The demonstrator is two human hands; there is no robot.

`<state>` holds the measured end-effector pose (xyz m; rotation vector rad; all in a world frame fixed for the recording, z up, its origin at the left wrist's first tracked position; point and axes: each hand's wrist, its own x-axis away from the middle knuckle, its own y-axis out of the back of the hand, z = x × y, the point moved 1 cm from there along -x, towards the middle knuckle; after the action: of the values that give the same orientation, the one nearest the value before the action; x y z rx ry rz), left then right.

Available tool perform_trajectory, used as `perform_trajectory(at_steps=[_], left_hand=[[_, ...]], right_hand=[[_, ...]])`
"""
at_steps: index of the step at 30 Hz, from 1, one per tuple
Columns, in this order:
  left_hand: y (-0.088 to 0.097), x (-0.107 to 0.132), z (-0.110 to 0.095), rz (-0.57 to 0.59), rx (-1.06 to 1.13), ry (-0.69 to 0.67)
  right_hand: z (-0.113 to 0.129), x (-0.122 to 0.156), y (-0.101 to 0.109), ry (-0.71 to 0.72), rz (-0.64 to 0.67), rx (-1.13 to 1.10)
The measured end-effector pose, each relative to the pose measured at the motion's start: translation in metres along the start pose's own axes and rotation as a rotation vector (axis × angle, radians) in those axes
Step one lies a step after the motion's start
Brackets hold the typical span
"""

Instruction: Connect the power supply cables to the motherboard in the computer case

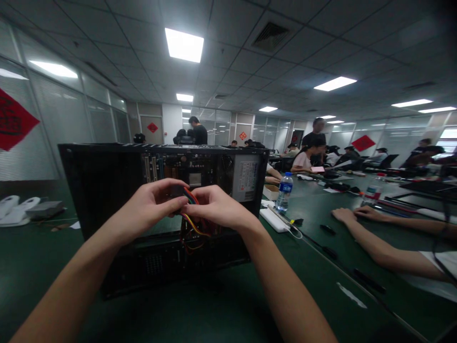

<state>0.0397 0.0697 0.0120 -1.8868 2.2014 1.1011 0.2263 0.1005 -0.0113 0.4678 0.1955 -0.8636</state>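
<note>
A black computer case (93, 190) stands open-sided on the green table in front of me. Inside it I see a motherboard with a pale square chip (194, 179) and, at the right, a power supply (246, 178) with a white label. Both my hands meet before the opening on a bundle of coloured power cables (193, 223). My left hand (157, 200) pinches its upper end, where a dark connector partly shows. Fingers of my right hand (217, 207) close round the wires just beside it. Loose yellow, red and black strands hang below my hands.
Right of the case are a water bottle (284, 193), a white power strip (274, 220) and a small cardboard box (271, 192). A co-worker's forearms (378, 238) rest on the table at the right. White objects (17, 209) and a grey box (44, 209) lie at the left.
</note>
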Motion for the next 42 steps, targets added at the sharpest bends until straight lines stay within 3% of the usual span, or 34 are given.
perform_trajectory(at_steps=[5, 11, 22, 29, 42], left_hand=[[0.007, 0.003, 0.003, 0.034, 0.043, -0.004], [0.011, 0.003, 0.006, 0.051, 0.058, 0.012], [0.004, 0.003, 0.001, -0.13, 0.065, -0.074], [-0.007, 0.007, -0.003, -0.229, -0.04, -0.16], [-0.011, 0.007, -0.001, -0.204, -0.13, -0.225]], right_hand=[[0.007, 0.002, 0.004, 0.025, -0.087, -0.009], [0.008, 0.002, 0.003, 0.042, -0.056, -0.004], [0.004, 0.0, 0.005, 0.074, -0.077, -0.006], [0.007, 0.001, 0.01, 0.066, -0.11, 0.012], [-0.002, 0.0, 0.013, 0.055, -0.171, 0.016]])
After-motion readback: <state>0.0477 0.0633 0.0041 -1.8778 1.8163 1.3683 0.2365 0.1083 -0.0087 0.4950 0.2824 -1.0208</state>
